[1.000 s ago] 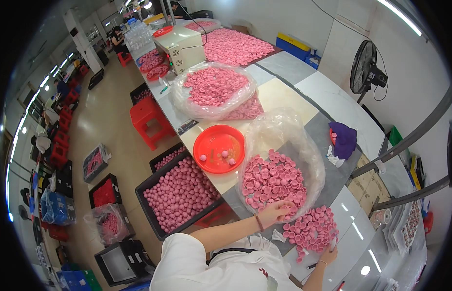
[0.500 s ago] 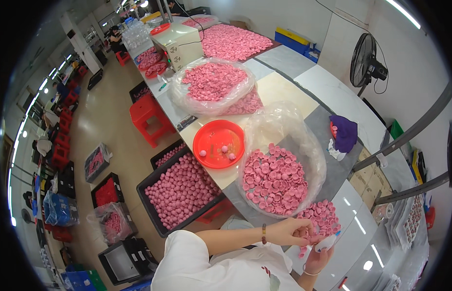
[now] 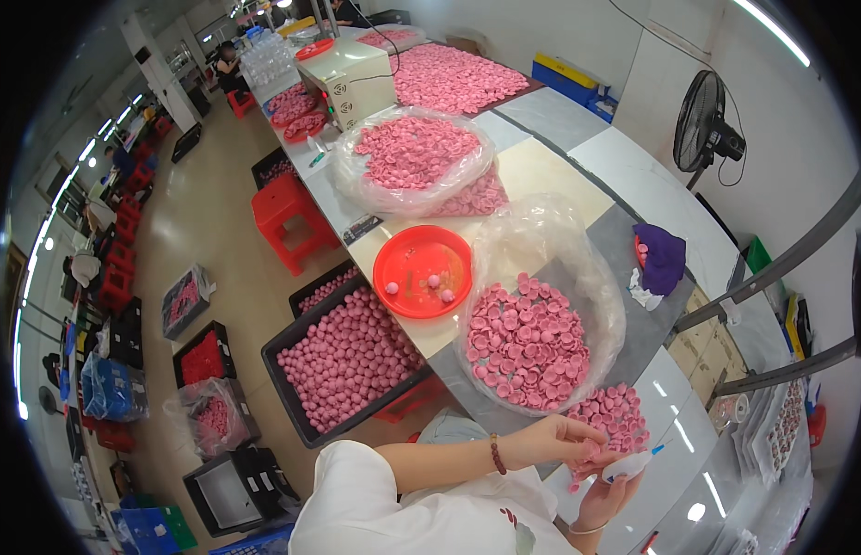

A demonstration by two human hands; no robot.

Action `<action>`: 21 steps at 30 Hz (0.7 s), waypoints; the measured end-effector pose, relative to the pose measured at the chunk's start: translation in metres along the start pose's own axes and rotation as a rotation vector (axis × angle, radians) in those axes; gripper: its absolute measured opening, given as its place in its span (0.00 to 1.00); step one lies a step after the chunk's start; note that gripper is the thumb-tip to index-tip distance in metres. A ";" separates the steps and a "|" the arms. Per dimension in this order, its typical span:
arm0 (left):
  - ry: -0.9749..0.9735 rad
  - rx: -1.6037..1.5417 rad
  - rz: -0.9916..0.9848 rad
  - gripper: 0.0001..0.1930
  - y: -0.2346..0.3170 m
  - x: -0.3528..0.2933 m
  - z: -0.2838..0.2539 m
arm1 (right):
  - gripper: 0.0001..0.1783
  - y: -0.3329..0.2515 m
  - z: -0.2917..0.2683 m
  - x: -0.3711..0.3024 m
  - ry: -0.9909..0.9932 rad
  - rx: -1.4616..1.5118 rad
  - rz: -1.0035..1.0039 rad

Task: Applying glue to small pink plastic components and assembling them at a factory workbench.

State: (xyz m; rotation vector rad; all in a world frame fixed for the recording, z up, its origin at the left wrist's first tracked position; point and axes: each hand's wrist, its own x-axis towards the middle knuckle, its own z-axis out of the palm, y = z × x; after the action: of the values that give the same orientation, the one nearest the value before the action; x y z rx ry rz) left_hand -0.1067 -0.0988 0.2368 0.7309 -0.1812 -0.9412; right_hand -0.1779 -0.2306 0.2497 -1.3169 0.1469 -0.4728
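My left hand [image 3: 558, 440], with a beaded bracelet at the wrist, pinches a small pink cup-shaped piece [image 3: 590, 450] between its fingertips. Close beside it, my right hand [image 3: 608, 497], with a pale bangle, grips a small white squeeze bottle [image 3: 627, 466] with a blue tip pointing right. Pink half-shell pieces [image 3: 611, 416] lie loose on the table just past both hands. More of these pieces [image 3: 528, 342] fill an open clear plastic bag [image 3: 604, 319] beyond them. A red round tray [image 3: 412, 248] left of the bag holds three pink balls.
A black crate [image 3: 296, 402] of pink balls stands below the table's left edge, near a red stool [image 3: 287, 217]. Farther up the table are a second bag [image 3: 343, 176] of pink pieces and a beige machine [image 3: 366, 88]. A purple cloth [image 3: 662, 257] and a black fan [image 3: 703, 125] are right.
The squeeze bottle has tilted, its blue tip now farther right and away from my left hand's fingers. The whole view has shifted slightly.
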 end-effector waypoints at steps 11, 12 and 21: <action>-0.074 -0.052 0.108 0.17 0.009 -0.009 0.010 | 0.29 -0.009 -0.001 0.001 -0.026 0.282 -0.039; -0.072 -0.053 0.106 0.17 0.008 -0.012 0.010 | 0.27 -0.010 -0.005 0.003 -0.109 0.469 -0.075; -0.142 -0.013 0.106 0.23 0.018 -0.023 0.028 | 0.20 -0.034 -0.004 0.018 0.011 0.670 -0.107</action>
State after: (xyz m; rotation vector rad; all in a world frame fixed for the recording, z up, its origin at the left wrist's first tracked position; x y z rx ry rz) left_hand -0.1208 -0.0875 0.2728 0.6363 -0.3357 -0.8922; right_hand -0.1718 -0.2469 0.2838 -0.6668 -0.0729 -0.5584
